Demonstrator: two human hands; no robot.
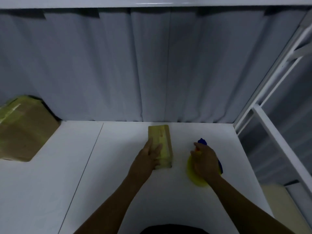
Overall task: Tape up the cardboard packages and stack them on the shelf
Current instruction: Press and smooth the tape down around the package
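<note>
A small flat cardboard package (162, 137) wrapped in yellowish tape lies on the white shelf board (118, 166), a little right of centre. My left hand (148, 157) rests on its near left part with fingers laid straight along the top. My right hand (204, 161) grips a tape dispenser (197, 179) with a yellow roll and a blue frame, which rests on the board to the right of the package. A larger taped cardboard box (23, 130) stands at the far left against the curtain.
A grey curtain (152, 65) closes off the back of the shelf. White metal shelf frame posts (273, 102) run along the right side. A seam (87, 164) crosses the board left of my arms. An upper shelf (152, 1) spans the top.
</note>
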